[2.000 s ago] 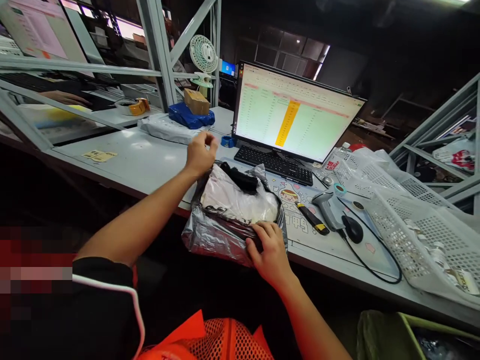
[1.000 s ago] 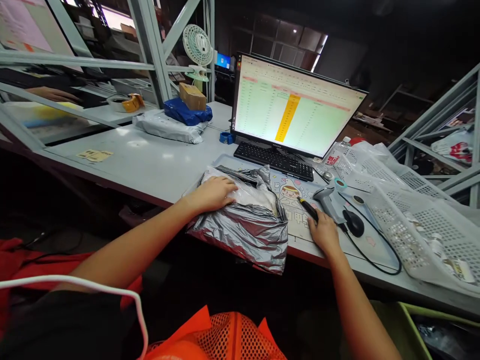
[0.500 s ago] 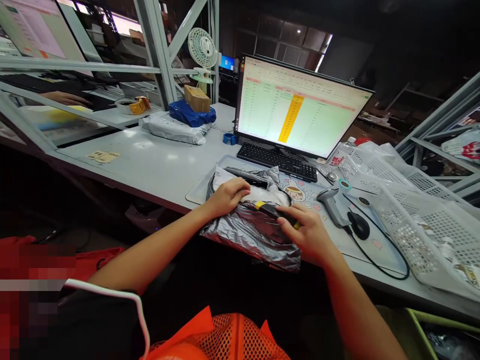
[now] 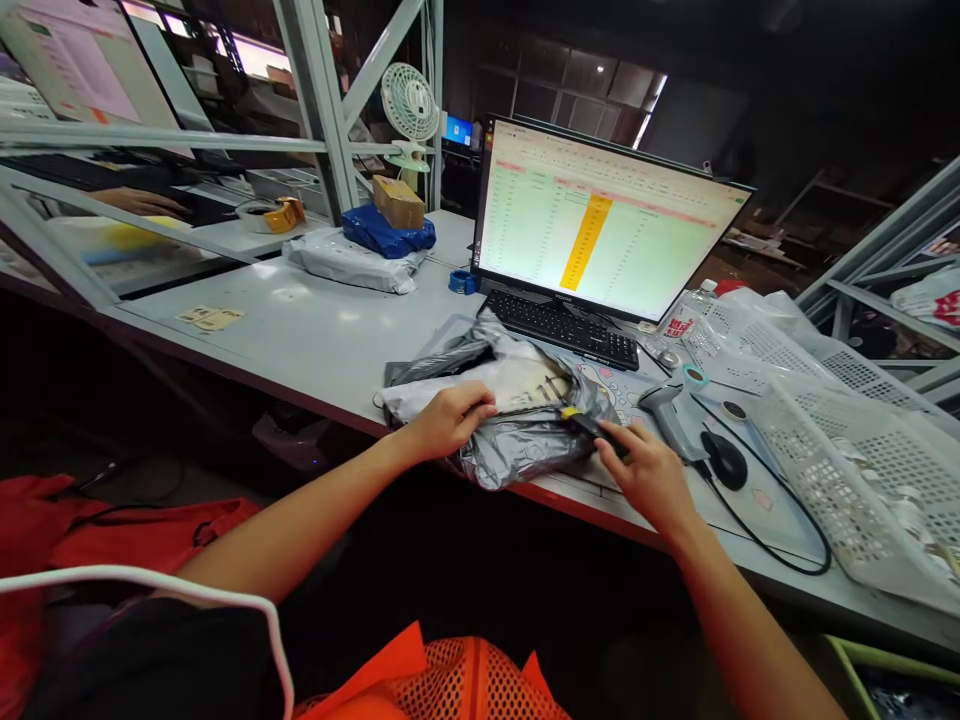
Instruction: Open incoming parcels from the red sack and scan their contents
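A grey plastic mailing bag (image 4: 510,455) lies at the table's front edge, its top gaping. Inside shows a whitish packet (image 4: 517,378) with dark marks. My left hand (image 4: 450,420) is closed in a pinch at the near edge of the opening; whether the packet is pinched too I cannot tell. A black and yellow utility knife (image 4: 591,426) is gripped in my right hand (image 4: 651,472), its yellow end over the right side of the bag. The blade is too small to make out.
Behind the bag stand a black keyboard (image 4: 562,328) and a monitor (image 4: 607,220). To the right are a barcode scanner (image 4: 671,420), a black mouse (image 4: 724,460) and white perforated baskets (image 4: 847,480). Parcels (image 4: 352,262) and a fan (image 4: 410,103) sit back left.
The bag has turned and opened wider, showing more of the whitish packet, and its front no longer hangs as far over the edge. My right hand has moved right with the knife.
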`<action>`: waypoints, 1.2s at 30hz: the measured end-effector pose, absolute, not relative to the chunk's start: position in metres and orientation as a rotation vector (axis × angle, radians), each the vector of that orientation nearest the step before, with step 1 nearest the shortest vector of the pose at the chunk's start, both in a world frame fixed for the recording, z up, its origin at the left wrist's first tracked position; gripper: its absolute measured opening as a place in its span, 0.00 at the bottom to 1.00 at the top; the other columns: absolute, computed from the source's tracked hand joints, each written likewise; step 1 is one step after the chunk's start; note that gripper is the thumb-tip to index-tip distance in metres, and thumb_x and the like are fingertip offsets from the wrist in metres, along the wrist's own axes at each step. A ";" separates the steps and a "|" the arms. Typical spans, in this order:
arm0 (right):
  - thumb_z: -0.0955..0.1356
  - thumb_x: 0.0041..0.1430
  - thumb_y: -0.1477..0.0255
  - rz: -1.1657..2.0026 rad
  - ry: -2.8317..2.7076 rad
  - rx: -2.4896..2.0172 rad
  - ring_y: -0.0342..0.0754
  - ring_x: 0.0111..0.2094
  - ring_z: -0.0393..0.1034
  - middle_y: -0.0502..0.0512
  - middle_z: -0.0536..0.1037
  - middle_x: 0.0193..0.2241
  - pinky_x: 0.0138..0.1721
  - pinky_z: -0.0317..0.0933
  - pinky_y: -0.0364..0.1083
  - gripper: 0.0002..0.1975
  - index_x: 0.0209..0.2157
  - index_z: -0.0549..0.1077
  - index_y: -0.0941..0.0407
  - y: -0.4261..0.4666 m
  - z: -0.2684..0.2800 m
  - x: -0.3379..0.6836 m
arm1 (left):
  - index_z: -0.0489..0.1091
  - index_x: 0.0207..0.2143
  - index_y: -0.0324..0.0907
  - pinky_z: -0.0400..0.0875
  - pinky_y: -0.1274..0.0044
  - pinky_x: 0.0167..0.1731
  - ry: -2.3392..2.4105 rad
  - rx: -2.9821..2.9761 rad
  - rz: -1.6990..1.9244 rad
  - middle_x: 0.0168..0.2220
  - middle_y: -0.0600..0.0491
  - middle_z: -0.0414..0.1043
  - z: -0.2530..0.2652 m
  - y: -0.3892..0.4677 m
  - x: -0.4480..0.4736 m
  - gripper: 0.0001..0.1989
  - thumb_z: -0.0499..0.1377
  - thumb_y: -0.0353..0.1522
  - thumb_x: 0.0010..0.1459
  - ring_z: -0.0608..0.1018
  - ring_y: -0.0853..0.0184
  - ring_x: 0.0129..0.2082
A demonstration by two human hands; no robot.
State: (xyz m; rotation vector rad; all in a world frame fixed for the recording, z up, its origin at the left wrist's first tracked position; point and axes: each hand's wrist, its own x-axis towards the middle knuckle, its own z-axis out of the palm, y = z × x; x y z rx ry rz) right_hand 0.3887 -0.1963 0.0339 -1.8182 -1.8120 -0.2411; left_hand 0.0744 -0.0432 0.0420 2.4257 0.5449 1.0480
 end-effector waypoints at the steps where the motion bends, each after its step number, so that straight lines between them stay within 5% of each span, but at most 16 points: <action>1: 0.63 0.73 0.55 -0.303 -1.741 -1.863 0.51 0.32 0.75 0.58 0.80 0.39 0.34 0.64 0.48 0.23 0.54 0.82 0.53 -0.199 0.026 0.407 | 0.70 0.35 0.40 0.66 0.75 0.35 0.621 2.404 1.042 0.31 0.52 0.71 0.043 -0.041 0.071 0.12 0.53 0.37 0.71 0.72 0.66 0.31; 9: 0.60 0.72 0.54 -0.363 -1.537 -2.107 0.61 0.43 0.74 0.67 0.79 0.44 0.45 0.69 0.57 0.29 0.56 0.78 0.61 -0.202 -0.045 0.481 | 0.73 0.38 0.41 0.63 0.74 0.34 1.105 2.413 0.603 0.33 0.51 0.76 0.078 -0.021 0.071 0.23 0.60 0.53 0.61 0.76 0.61 0.33; 13: 0.63 0.70 0.60 -0.419 -1.569 -2.131 0.66 0.47 0.73 0.70 0.78 0.44 0.49 0.68 0.63 0.24 0.54 0.79 0.62 -0.193 -0.037 0.454 | 0.78 0.42 0.42 0.64 0.72 0.37 1.168 2.642 0.376 0.43 0.46 0.80 0.087 -0.018 0.083 0.17 0.61 0.46 0.62 0.79 0.54 0.43; 20: 0.63 0.74 0.70 -0.143 -1.917 -1.248 0.54 0.56 0.72 0.62 0.79 0.54 0.61 0.65 0.54 0.16 0.57 0.76 0.56 -0.159 0.038 0.320 | 0.77 0.35 0.41 0.66 0.73 0.38 0.986 2.455 0.737 0.34 0.50 0.80 0.076 -0.017 0.097 0.15 0.57 0.42 0.66 0.79 0.61 0.36; 25: 0.64 0.71 0.72 0.040 -2.163 -1.533 0.61 0.56 0.69 0.73 0.75 0.59 0.60 0.64 0.58 0.25 0.64 0.67 0.70 -0.109 0.039 0.251 | 0.78 0.36 0.41 0.69 0.71 0.43 0.925 2.506 1.069 0.39 0.47 0.80 0.068 -0.026 0.102 0.14 0.55 0.38 0.68 0.79 0.60 0.40; 31: 0.64 0.72 0.68 -0.054 -2.232 -1.638 0.62 0.55 0.66 0.65 0.75 0.54 0.54 0.62 0.57 0.15 0.53 0.75 0.59 -0.083 0.024 0.226 | 0.75 0.40 0.40 0.69 0.70 0.41 1.419 2.391 1.029 0.39 0.44 0.80 0.067 -0.016 0.101 0.13 0.53 0.37 0.69 0.81 0.55 0.40; 36: 0.65 0.72 0.70 -0.151 -2.263 -1.523 0.58 0.57 0.65 0.63 0.77 0.51 0.59 0.54 0.56 0.10 0.48 0.76 0.58 -0.088 0.022 0.222 | 0.73 0.50 0.37 0.71 0.64 0.45 1.903 2.386 0.721 0.43 0.35 0.81 0.076 0.018 0.111 0.20 0.45 0.38 0.73 0.82 0.45 0.46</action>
